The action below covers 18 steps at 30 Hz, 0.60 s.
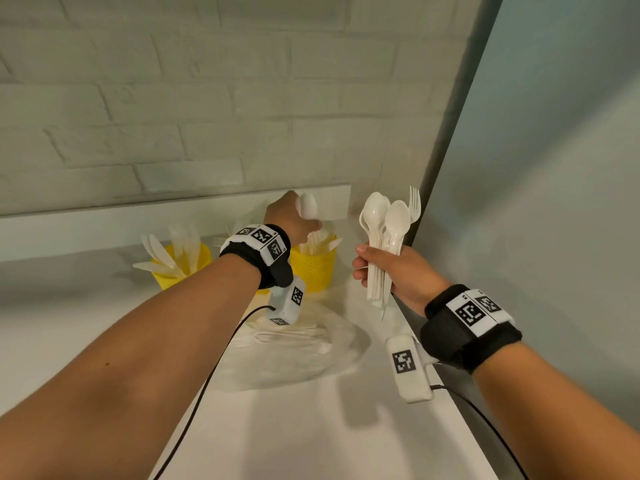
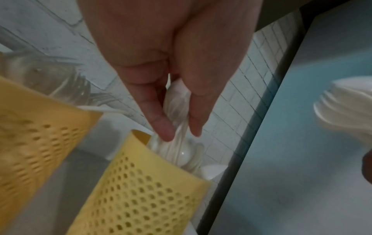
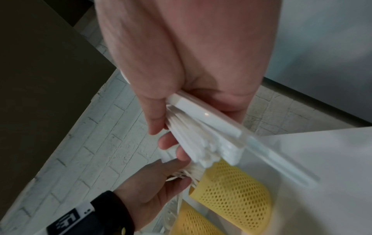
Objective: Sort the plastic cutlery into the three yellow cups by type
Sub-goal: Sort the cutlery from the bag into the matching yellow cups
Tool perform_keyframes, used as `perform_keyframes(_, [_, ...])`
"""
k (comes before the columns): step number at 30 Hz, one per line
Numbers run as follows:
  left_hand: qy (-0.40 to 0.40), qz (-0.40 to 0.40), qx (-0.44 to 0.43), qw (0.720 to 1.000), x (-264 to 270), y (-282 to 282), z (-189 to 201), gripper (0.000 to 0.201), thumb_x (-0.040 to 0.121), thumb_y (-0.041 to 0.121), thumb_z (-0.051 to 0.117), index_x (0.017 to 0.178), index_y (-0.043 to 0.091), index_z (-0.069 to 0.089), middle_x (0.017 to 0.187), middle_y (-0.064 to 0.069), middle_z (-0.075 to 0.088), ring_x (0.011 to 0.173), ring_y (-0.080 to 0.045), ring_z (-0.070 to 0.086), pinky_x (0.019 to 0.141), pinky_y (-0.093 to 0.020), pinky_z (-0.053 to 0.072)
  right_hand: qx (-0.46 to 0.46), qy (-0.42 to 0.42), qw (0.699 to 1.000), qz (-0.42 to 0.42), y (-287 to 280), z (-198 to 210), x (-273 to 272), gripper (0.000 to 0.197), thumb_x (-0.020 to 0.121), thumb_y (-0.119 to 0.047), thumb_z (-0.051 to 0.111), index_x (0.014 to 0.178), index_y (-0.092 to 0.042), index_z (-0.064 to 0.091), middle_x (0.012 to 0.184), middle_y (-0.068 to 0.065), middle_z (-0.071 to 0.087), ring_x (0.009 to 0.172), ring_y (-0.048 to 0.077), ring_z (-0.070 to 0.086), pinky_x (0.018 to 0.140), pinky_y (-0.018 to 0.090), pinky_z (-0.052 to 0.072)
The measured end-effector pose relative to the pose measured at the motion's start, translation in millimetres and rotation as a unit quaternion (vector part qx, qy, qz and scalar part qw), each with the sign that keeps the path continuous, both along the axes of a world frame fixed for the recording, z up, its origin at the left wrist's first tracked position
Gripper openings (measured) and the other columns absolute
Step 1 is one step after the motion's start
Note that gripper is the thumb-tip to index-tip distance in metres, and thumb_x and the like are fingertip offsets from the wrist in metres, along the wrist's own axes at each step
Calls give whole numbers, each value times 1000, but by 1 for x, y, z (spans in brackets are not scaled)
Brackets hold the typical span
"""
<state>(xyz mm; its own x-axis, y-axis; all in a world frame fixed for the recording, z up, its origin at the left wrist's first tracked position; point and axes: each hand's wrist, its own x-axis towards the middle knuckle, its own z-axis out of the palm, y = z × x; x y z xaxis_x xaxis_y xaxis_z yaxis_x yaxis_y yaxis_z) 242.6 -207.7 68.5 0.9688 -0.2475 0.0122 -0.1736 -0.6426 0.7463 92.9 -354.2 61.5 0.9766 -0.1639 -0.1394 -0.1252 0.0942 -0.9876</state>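
One spoon (image 1: 307,204) pinched in left hand (image 1: 289,218) over yellow cup (image 1: 313,268); right hand (image 1: 398,271) clutches cutlery bundle (image 1: 381,223)
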Motion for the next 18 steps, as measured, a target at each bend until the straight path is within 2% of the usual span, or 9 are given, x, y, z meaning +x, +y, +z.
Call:
perform_keyframes(3, [17, -47, 79, 996, 1, 5, -5, 51, 73, 38, 78, 109, 9, 59, 107, -9, 68, 94, -28, 67, 88, -41, 54, 4, -1, 1000, 7, 4, 2, 1, 6, 91, -18, 60, 89, -12, 60, 72, 2, 62, 65, 15, 61, 66, 24, 54])
perform_keyframes(6, [18, -60, 62, 996, 3, 9, -4, 50, 70, 30, 82, 110, 9, 62, 104, -5, 66, 91, -24, 66, 88, -38, 54, 6, 1, 1000, 3, 6, 2, 1, 5, 91, -17, 60, 89, -12, 60, 71, 2, 61, 63, 13, 61, 62, 21, 54])
perform_keyframes(8, [46, -75, 21, 996, 4, 12, -3, 49, 71, 20, 83, 113, 8, 62, 99, -4, 63, 79, -24, 66, 84, -37, 57, 7, 2, 1000, 4, 7, 2, 1, 5, 91, -17, 60, 88, -12, 60, 72, 3, 61, 63, 13, 60, 62, 20, 54])
perform_keyframes(10, [68, -91, -7, 993, 3, 15, -3, 50, 74, 10, 80, 120, 8, 61, 104, -7, 57, 74, -24, 64, 82, -37, 58, 8, 2, 1000, 5, 8, 2, 1, 6, 91, -17, 60, 87, -12, 61, 72, 3, 61, 64, 14, 60, 63, 21, 54])
perform_keyframes(14, [60, -112, -8, 992, 1, 19, -4, 46, 80, 6, 74, 124, 9, 60, 126, -11, 54, 84, -23, 60, 82, -40, 58, -1, 3, 1000, 7, 9, 2, 2, 8, 91, -18, 60, 86, -13, 61, 73, 3, 61, 67, 16, 60, 71, 27, 52])
perform_keyframes(18, [71, -125, 6, 990, -3, 20, 3, 43, 86, 14, 70, 128, 11, 58, 129, -8, 53, 97, -27, 61, 84, -43, 58, -5, 9, 1000, 5, 13, 1, 4, 8, 91, -20, 61, 87, -13, 61, 71, 3, 60, 67, 17, 59, 73, 29, 52])
